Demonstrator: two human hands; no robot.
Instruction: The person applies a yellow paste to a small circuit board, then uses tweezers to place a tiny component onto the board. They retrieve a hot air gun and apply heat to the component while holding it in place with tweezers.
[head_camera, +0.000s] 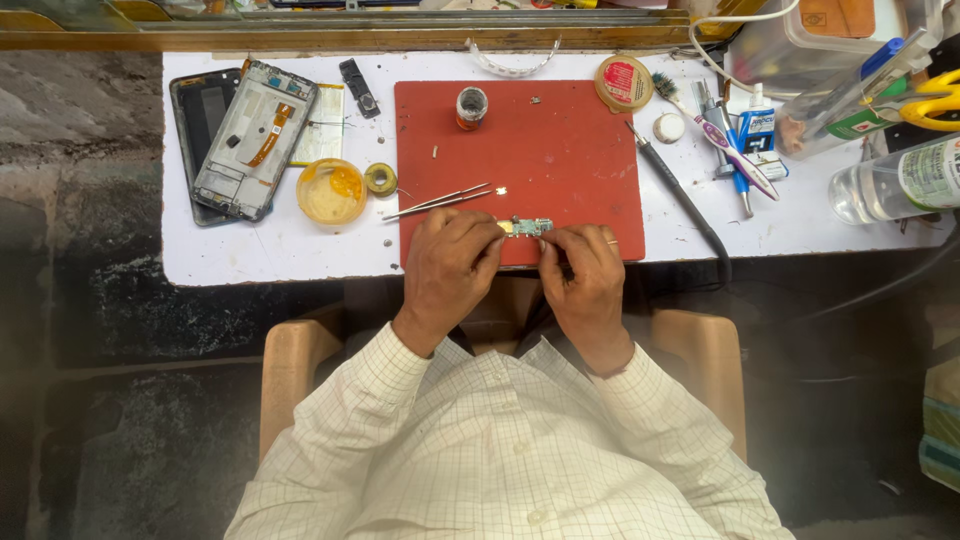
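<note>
Red mat (560, 150) carries the small circuit board (527, 226) at its 6 o'clock edge; your left hand (450, 262) and right hand (588, 272) both pinch it, tweezers (437, 202) at 10 o'clock.

White table (300, 262) (red mat (560, 140) atop).

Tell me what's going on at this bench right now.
A person in a checked shirt holds a small circuit board between the left hand and right hand at the near edge of a red mat. Tweezers lie just beyond the left hand. An opened phone sits to the left.
</note>
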